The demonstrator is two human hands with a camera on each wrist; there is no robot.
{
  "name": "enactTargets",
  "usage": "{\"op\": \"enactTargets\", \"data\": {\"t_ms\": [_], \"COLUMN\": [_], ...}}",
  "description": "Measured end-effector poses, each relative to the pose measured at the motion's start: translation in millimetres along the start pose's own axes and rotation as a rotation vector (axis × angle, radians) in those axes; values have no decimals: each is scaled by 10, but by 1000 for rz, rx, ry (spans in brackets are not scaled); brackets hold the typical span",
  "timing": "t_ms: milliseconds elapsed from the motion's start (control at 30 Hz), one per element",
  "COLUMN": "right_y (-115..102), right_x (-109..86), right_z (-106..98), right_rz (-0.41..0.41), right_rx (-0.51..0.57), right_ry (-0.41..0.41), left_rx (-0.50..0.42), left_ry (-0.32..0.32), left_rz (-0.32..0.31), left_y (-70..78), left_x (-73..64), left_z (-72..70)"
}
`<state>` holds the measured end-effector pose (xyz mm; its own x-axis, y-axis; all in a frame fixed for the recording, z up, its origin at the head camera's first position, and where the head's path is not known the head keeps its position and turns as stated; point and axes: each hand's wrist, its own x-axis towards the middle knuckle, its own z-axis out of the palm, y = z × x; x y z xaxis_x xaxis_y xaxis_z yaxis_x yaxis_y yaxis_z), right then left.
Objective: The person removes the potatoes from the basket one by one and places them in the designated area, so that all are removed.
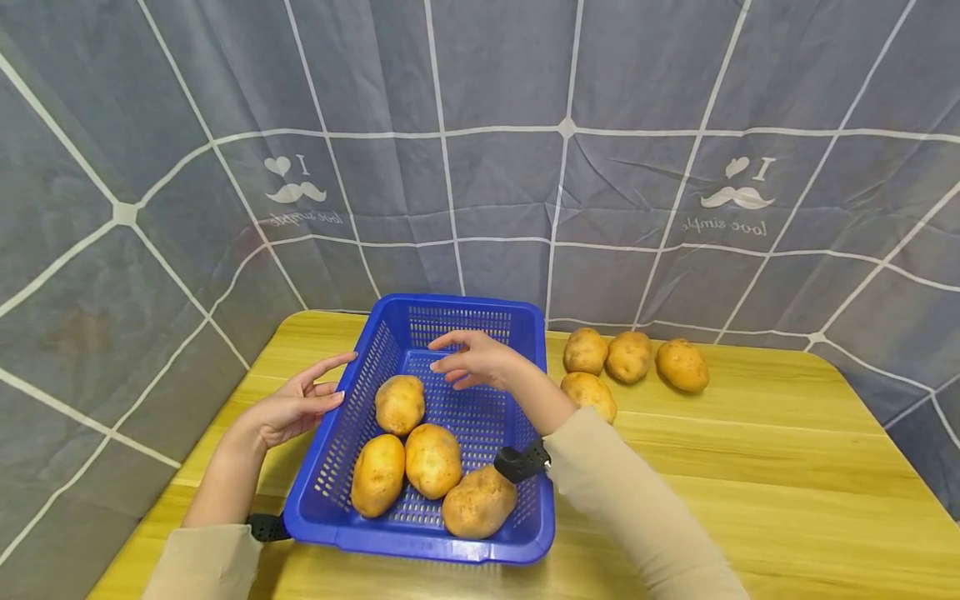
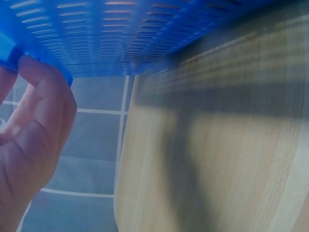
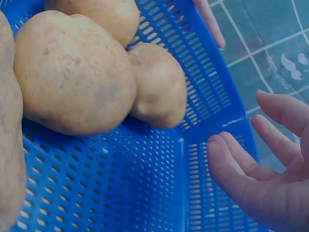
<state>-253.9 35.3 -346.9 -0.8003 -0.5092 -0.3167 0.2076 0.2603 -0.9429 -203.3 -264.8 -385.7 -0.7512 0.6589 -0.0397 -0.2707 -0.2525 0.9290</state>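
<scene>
Table [image 1: 750, 467] of pale yellow wood carries a blue perforated plastic basket [image 1: 360, 400] near its left edge, holding four tan potatoes [image 1: 432, 459]. Left hand [image 1: 288, 408] rests straight-fingered on the basket's left rim; right hand [image 1: 476, 360] hovers inside, empty, grip apart. Steadying the rim firmly is advisable.

I see a light wooden table [image 1: 750, 467] with a rounded far corner, backed by grey cloth. A blue perforated basket [image 1: 465, 312] sits on its left part. To the basket's right, four potatoes [image 1: 628, 357] lie straight on the wood: three in a row near the far edge, one just beside the basket.
</scene>
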Motion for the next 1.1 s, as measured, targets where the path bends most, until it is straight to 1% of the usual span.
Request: {"op": "enactTargets", "data": {"t_ms": [233, 333, 600, 867, 1100], "right_y": [67, 103, 136, 139, 149], "right_x": [79, 128, 233, 284, 302], "right_z": [148, 189, 230, 338, 401], "right_rz": [24, 35, 53, 79, 95], "right_rx": [-46, -47, -80, -125, -183], "right_ry": [-14, -15, 23, 32, 30], "left_rx": [-13, -11, 12, 2, -4], "left_ry": [-1, -5, 10, 15, 8], "left_rz": [-3, -1, -8, -11, -4], "left_y": [-33, -36, 12, 1, -6], "left_x": [-32, -34, -2, -32, -11], "left_z": [-3, -3, -14, -13, -6]}}
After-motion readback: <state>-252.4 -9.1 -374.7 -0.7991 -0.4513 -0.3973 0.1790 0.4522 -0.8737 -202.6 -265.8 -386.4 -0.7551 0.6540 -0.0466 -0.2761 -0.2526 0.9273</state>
